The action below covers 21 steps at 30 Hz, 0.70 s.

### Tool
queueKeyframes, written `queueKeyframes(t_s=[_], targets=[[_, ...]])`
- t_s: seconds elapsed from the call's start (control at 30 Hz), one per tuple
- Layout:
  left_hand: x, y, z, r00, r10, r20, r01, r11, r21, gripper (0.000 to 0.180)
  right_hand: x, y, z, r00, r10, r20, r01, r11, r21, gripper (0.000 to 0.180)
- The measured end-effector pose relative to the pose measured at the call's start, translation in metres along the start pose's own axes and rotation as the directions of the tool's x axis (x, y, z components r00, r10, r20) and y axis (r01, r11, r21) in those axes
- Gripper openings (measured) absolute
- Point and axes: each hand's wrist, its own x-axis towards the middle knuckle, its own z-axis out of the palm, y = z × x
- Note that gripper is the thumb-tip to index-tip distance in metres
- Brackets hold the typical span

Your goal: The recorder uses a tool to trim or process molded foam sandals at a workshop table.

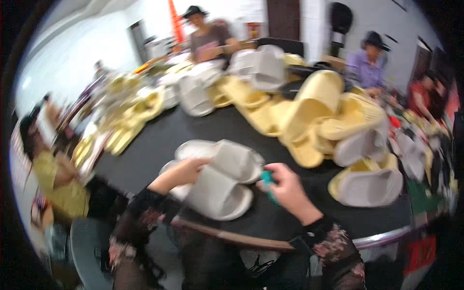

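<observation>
Between the hands point(181, 175), broad-strapped slippers point(220, 181) look whitish-grey.

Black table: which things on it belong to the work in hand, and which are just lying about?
Seemingly in use:
pale slippers, at the left hand
small green object, in the right hand; kind unclear

Seemingly just lying there:
yellow slippers, heaped to the right
white slippers, toward the far side
</observation>
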Motion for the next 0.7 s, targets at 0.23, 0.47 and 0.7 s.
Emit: queueKeyframes(t_s=[0.23, 0.47, 0.7], targets=[[-0.025, 0.052, -0.009, 0.980, -0.083, -0.180, 0.089, 0.996, 0.027, 0.033, -0.002, -0.017, 0.010, 0.980, 0.179, 0.092, -0.192, 0.968, 0.161, 0.034], [-0.038, 0.083, 0.004, 0.864, -0.019, -0.502, 0.017, 1.000, -0.008, 0.018, -0.003, -0.011, -0.003, 0.996, 0.004, -0.087, 0.004, 0.996, 0.092, 0.044], [-0.081, 0.095, 0.016, 0.820, -0.055, -0.570, 0.033, 0.998, -0.049, 0.013, -0.010, -0.023, -0.011, 0.994, -0.024, -0.106, 0.040, 0.987, 0.154, 0.048]])
